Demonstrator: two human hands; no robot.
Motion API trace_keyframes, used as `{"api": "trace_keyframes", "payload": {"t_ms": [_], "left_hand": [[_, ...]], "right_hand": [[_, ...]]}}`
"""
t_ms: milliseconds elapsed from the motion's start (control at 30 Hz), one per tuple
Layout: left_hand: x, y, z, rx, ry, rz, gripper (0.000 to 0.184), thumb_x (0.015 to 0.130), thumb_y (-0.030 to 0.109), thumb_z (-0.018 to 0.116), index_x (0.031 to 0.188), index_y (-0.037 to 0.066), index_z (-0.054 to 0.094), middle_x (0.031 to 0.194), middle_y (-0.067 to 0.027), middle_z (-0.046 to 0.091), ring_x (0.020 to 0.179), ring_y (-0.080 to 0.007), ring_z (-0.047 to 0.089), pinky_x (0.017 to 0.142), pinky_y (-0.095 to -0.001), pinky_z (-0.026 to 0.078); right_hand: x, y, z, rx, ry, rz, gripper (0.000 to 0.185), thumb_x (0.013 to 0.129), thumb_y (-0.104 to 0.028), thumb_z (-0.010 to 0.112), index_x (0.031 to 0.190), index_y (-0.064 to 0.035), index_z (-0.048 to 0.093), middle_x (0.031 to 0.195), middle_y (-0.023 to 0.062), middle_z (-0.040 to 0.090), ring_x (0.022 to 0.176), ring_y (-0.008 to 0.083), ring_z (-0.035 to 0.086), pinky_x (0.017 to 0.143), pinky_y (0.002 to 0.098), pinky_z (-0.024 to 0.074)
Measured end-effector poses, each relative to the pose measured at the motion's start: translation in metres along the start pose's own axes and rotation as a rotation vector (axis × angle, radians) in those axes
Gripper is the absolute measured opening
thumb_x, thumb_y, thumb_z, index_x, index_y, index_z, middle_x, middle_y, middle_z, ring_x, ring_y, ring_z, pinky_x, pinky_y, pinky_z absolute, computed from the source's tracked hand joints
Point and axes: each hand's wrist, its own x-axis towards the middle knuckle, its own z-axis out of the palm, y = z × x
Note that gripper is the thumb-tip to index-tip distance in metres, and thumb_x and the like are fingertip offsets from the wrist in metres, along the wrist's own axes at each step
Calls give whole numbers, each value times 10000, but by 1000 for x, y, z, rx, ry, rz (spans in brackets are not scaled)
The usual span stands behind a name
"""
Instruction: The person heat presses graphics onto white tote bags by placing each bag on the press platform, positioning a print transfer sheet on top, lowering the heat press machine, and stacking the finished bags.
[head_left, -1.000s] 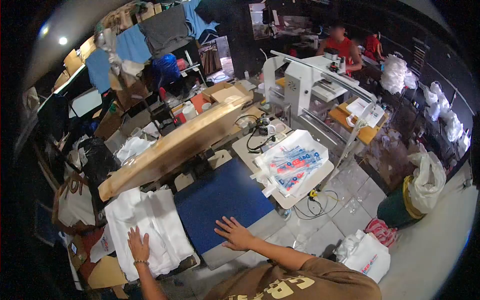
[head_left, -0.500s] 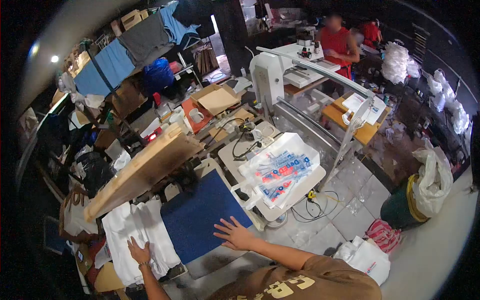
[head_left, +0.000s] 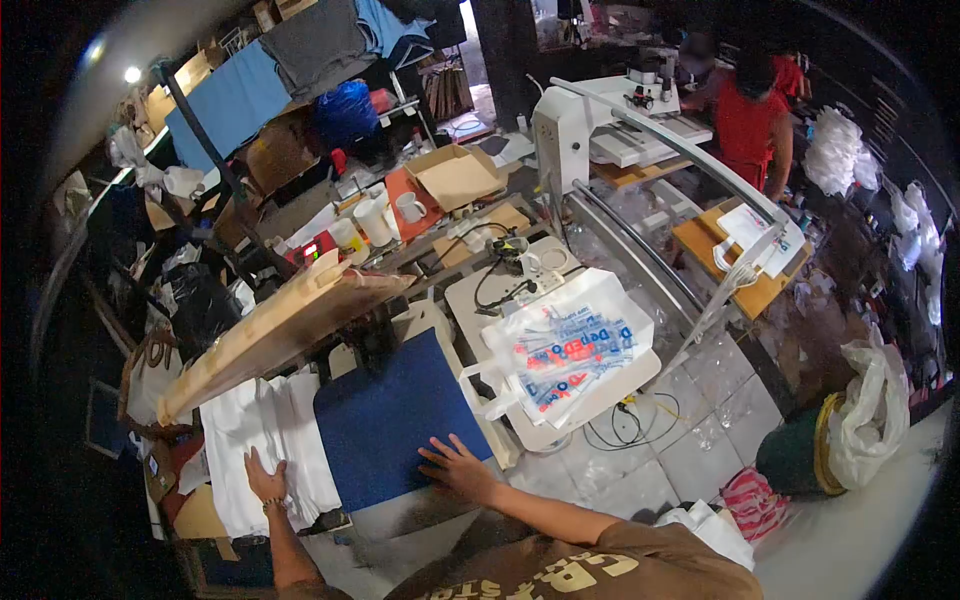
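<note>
My left hand (head_left: 266, 478) lies with fingers spread on a stack of white bags (head_left: 272, 440) at the lower left. My right hand (head_left: 460, 470) rests with its fingers apart on the lower right part of a blue board (head_left: 385, 420). Behind both surfaces, a wooden-edged frame (head_left: 270, 340) stands tilted. To the right of the blue board, white bags with blue and red print (head_left: 570, 350) lie on a pale rounded board (head_left: 640, 375).
A white machine with rails (head_left: 565, 140) stands behind the printed bags. Beyond it is a person in red (head_left: 750, 130). A green bin (head_left: 795, 455) with a plastic liner is at the right. Cables (head_left: 625, 425) lie on the tiled floor.
The camera view has shifted. The tilted frame shows at a steeper angle than a second ago. The person in red has turned and bent forward. Both my hands remain on their surfaces.
</note>
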Motion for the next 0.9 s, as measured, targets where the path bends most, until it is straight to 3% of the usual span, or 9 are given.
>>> {"api": "trace_keyframes", "payload": {"t_ms": [67, 167, 233, 367, 433, 567, 633, 733, 900], "left_hand": [[0, 1, 1, -12, 23, 0, 952, 692, 213, 858, 1505, 56, 389, 1529, -291, 360, 1416, -434, 350, 1173, -461, 306], [0, -1, 0, 17, 2, -44, 934, 690, 218, 859, 1490, 51, 408, 1522, -286, 374, 1411, -430, 359, 1167, -459, 312], [-2, 4, -2, -2, 15, -19, 926, 685, 210, 863, 1481, 46, 420, 1511, -286, 388, 1405, -428, 368, 1163, -455, 318], [-1, 2, 0, 39, 24, -20, 864, 744, 311, 819, 1462, 20, 436, 1503, -293, 394, 1397, -433, 375, 1160, -475, 315], [-3, 5, -3, 31, 43, -19, 839, 774, 364, 788, 1452, 8, 444, 1499, -297, 395, 1392, -444, 374, 1154, -492, 317], [-7, -4, 1, 8, 78, 36, 843, 778, 376, 787, 1456, 13, 441, 1500, -301, 389, 1378, -473, 372, 1143, -520, 318], [-8, 4, -3, 1, 41, 0, 841, 791, 408, 773, 1457, 16, 441, 1499, -309, 384, 1376, -481, 369, 1137, -533, 317], [-7, 11, -7, 4, 24, -38, 838, 809, 455, 746, 1460, 25, 440, 1506, -306, 377, 1382, -481, 361, 1134, -537, 313], [-11, 17, -10, 10, 27, -74, 803, 861, 439, 697, 1470, -2, 417, 1530, -278, 367, 1394, -474, 355, 1144, -523, 304]], "right_hand": [[2, 5, 4, 21, -29, 2, 515, 930, -284, 563, 1438, -210, 522, 1606, 75, 320, 1497, 333, 236, 1217, 578, 141], [3, 12, 33, -60, 82, -22, 499, 921, -383, 618, 1391, -220, 579, 1591, 45, 351, 1495, 300, 248, 1201, 567, 187], [6, 11, 26, -116, -51, -17, 511, 925, -322, 599, 1426, -233, 543, 1602, 41, 335, 1493, 299, 255, 1200, 565, 187], [9, 10, 4, -219, -66, -79, 575, 909, -304, 595, 1472, -249, 489, 1614, 47, 311, 1488, 313, 262, 1193, 574, 198], [6, 9, -4, -224, -218, -67, 660, 871, -321, 629, 1499, -230, 450, 1625, 79, 283, 1492, 340, 248, 1187, 585, 204], [-1, 14, -13, -97, -262, -138, 752, 841, -370, 672, 1521, -189, 406, 1639, 113, 239, 1504, 370, 207, 1186, 599, 190], [-5, 19, -9, 23, -131, -199, 1000, 725, -420, 808, 1555, -136, 328, 1649, 171, 157, 1514, 417, 129, 1196, 617, 142], [-3, 19, -22, 117, -289, -187, 992, 774, -432, 793, 1572, -138, 282, 1657, 172, 115, 1515, 434, 103, 1192, 626, 130], [-1, 21, -24, 140, -353, -195, 975, 816, -420, 764, 1584, -137, 235, 1663, 177, 75, 1517, 446, 69, 1182, 650, 119]]}}
